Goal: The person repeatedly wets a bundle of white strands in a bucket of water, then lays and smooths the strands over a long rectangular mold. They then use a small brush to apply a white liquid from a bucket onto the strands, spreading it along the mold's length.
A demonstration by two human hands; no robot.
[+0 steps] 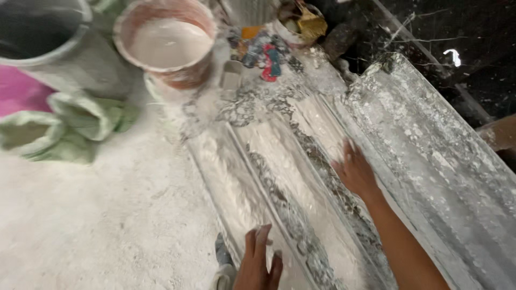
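Both hands lie flat and empty on a long ridged plaster mould (pixel 279 177) on the dusty floor: the right hand (pixel 355 171), fingers spread, presses its far-side ridge, the left hand (pixel 259 263) its near end, probably to spread the wet coat; plaster bucket (pixel 167 43) sits well beyond.

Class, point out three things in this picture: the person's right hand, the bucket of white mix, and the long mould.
right hand (pixel 356 172), head view, back of hand
bucket (pixel 185 75), head view, front wall
mould (pixel 269 161), head view, plastered channel
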